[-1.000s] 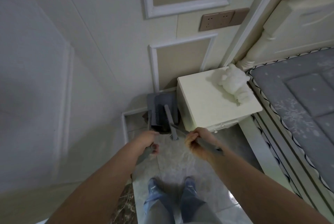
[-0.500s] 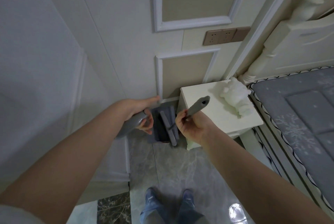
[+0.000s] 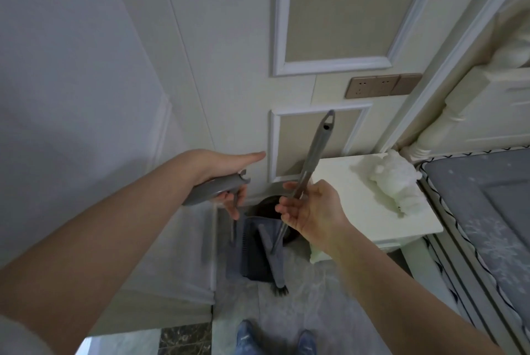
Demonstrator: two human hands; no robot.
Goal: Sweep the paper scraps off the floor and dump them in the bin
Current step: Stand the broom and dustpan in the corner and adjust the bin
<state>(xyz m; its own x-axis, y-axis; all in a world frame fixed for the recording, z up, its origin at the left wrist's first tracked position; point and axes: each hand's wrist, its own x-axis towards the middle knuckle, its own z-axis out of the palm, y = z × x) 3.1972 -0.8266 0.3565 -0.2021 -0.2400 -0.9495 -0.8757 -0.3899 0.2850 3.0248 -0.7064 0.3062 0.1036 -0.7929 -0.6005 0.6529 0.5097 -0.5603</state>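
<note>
A cream panelled wall (image 3: 223,39) rises over a grey marble floor (image 3: 312,311). The left hand (image 3: 226,179) grips the dustpan handle (image 3: 213,189), its fingers curled round it. Below hangs the grey dustpan (image 3: 256,248), over a dark bin (image 3: 269,207). The right hand (image 3: 311,212) loosely holds the broom (image 3: 311,162), whose bristles reach near the floor. Further right, a white tabletop (image 3: 358,211) carries a plush toy (image 3: 393,179).

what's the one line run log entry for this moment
stage: tools picked up | left hand: grips grey plastic dustpan handle | right hand: holds long grey broom handle | dark grey dustpan: lifted by nightstand | scraps: not visible
</note>
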